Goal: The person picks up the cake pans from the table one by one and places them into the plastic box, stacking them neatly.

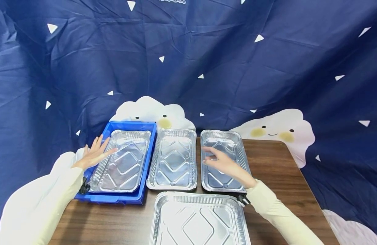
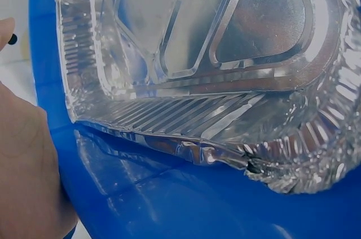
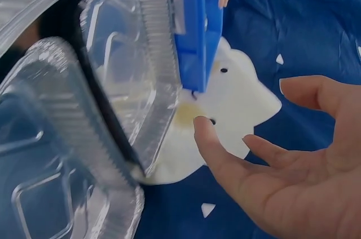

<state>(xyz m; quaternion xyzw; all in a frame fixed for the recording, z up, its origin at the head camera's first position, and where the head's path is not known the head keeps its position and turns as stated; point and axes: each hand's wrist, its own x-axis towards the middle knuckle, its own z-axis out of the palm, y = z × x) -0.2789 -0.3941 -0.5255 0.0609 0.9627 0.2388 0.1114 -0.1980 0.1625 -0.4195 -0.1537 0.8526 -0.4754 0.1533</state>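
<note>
Foil trays [image 1: 175, 163] rest on a table [image 1: 268, 160], one inside a blue bin [image 1: 104, 198]. The left hand [image 1: 94, 154], fingers spread wide, hangs by the bin's left rim; the right hand [image 1: 223, 164], loosely curved and empty, hovers over the back right tray [image 1: 219, 181].

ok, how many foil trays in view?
4: left tray in the blue bin, middle tray beside it, right tray partly covered by the right hand, front tray cut off by the frame. Nested extras could be hidden.
</note>
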